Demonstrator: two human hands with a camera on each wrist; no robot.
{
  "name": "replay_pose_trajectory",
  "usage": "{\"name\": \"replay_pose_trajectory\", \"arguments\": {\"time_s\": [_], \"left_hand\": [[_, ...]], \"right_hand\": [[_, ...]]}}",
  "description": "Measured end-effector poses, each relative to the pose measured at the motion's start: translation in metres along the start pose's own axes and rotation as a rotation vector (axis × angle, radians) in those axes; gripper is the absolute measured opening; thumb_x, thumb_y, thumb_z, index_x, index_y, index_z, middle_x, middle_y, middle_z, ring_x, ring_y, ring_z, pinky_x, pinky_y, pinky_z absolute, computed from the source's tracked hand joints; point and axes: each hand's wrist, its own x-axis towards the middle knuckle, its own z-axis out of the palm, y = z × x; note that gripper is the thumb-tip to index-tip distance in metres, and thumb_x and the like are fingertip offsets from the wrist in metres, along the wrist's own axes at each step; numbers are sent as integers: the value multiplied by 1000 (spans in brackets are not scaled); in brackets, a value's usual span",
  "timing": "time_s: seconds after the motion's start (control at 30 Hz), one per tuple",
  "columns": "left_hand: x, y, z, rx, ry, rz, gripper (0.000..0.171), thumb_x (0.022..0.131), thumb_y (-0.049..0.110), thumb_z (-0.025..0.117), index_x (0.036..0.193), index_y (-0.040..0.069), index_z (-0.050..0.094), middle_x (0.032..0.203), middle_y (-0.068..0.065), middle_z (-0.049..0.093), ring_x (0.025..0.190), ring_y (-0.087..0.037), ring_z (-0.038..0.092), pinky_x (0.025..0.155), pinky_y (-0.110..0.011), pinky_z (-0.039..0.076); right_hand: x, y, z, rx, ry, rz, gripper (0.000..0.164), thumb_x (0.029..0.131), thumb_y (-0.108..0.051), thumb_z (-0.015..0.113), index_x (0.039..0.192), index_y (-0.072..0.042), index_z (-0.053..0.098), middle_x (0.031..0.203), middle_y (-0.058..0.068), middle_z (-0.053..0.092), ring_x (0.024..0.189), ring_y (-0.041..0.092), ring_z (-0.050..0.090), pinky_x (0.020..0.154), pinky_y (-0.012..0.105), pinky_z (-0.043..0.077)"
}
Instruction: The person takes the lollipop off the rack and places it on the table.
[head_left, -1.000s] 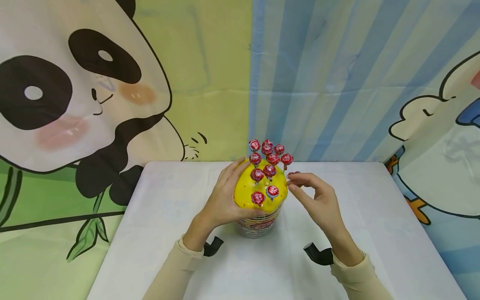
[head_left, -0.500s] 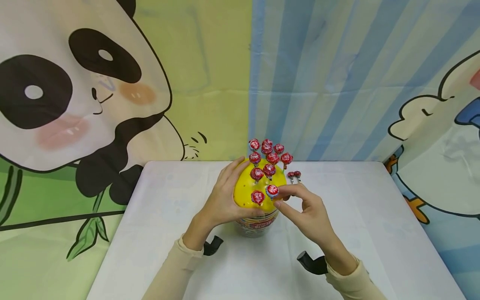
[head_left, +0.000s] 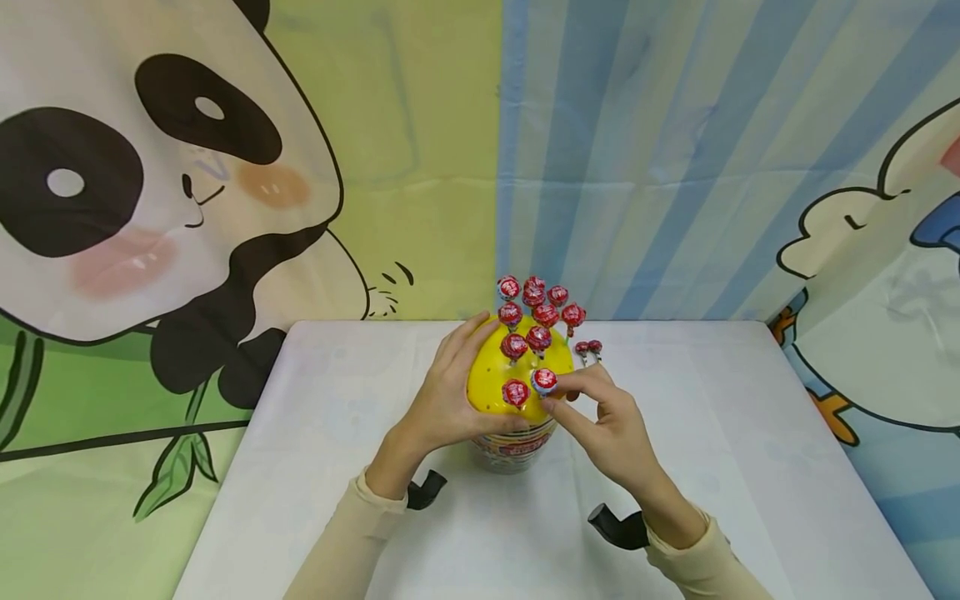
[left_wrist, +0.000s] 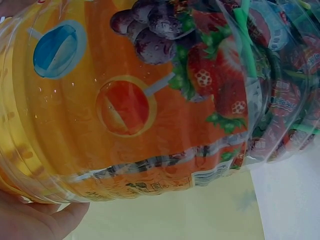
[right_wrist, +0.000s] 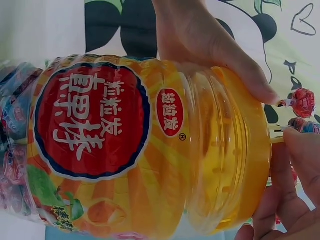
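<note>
Head view: one lollipop [head_left: 543, 381] is standing at the near right of the lid [head_left: 487, 383]. Right hand [head_left: 609, 421] is pinching it narrowly, thumb and forefinger apparently closing just below its wrapped end. Judgement: keeping the pinch low and working along the lollipop's own axis should avoid bending it; a sideways push would risk knocking the near neighbour [head_left: 515, 392]. Left hand [head_left: 450, 396] is spreading wide, gripping the lid from the left; staying firm there should stop the jar [head_left: 506, 458] rocking on the table [head_left: 337, 400]. Other lollipops [head_left: 545, 315] are crowding the lid's far half.

Hidden: fingers are covering the pinched lollipop's lower part, so I cannot tell how deep it is sitting. Two small lollipops [head_left: 582, 349] are showing beyond the right hand; what is supporting them is unclear. Right wrist view is cutting off the right hand.
</note>
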Motion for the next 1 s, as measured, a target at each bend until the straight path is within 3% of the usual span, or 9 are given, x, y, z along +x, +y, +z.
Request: {"name": "replay_pose_trajectory", "arguments": {"time_s": [0.43, 0.67, 0.87, 1.0], "left_hand": [[0, 0, 0, 1, -1, -7, 112, 69, 81, 68, 157, 21, 33, 160, 4, 26, 141, -21, 29, 104, -49, 43], [0, 1, 0, -11, -10, -30, 114, 64, 60, 88, 157, 25, 33, 160, 4, 26, 141, -20, 28, 104, -50, 43], [-1, 2, -1, -8, -8, -38, 113, 66, 78, 74, 157, 25, 33, 160, 5, 26, 142, -19, 27, 105, -52, 42], [0, 3, -2, 1, -10, -39, 114, 66, 83, 69, 157, 25, 33, 160, 3, 26, 142, -19, 27, 105, -52, 41]], "right_hand": [[3, 0, -2, 68, -3, 32, 28, 88, 13, 67, 109, -5, 70, 94, 3, 64, 93, 21, 52, 82, 27, 47], [6, 1, -10, 151, 31, 46, 22, 90, 13, 64, 109, 1, 68, 99, 11, 65, 94, 23, 55, 86, 29, 48], [6, 17, -25, 129, 98, 92, 15, 93, 11, 63, 107, 6, 65, 101, 14, 64, 92, 22, 56, 84, 25, 50], [7, 42, -36, 100, 181, 214, 14, 94, 4, 65, 108, 7, 65, 102, 12, 65, 89, 21, 59, 80, 23, 51]]}}
